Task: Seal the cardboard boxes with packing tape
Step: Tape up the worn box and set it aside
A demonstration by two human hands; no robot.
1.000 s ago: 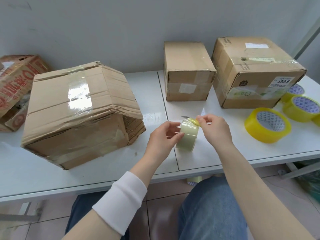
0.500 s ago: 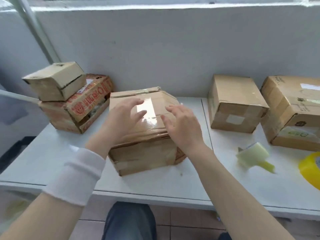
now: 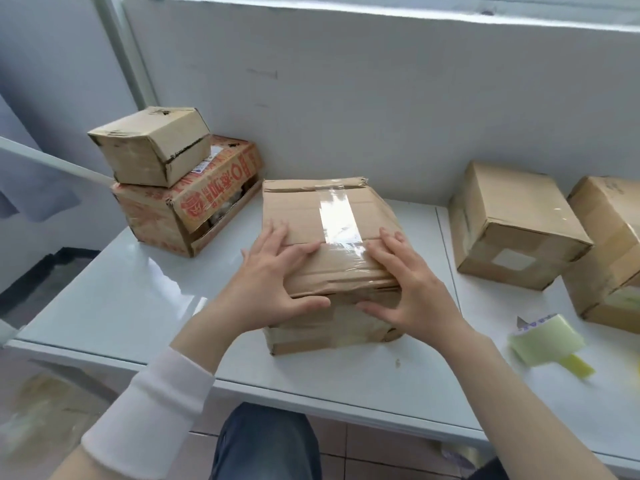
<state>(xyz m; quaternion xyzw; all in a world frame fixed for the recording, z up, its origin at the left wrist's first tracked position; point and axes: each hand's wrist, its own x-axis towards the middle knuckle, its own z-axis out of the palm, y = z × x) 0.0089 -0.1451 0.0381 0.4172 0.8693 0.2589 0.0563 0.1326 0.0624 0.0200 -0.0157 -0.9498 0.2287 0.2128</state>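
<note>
A worn brown cardboard box with a strip of clear tape along its top stands on the white table in front of me. My left hand lies spread over the box's near left corner, fingers flat on top and thumb on the front face. My right hand covers the near right corner the same way, fingers straight, thumb across the front. A pale clear tape roll with a yellow tab lies on the table to the right, touched by neither hand.
At the back left a small box sits on a red-printed carton. Two more brown boxes, one and another, stand at the right against the white wall. The table's front edge runs just above my knees.
A second ago both hands held the tape roll; it now lies on the table at the right. Both hands have moved onto the box and slid to its near corners.
</note>
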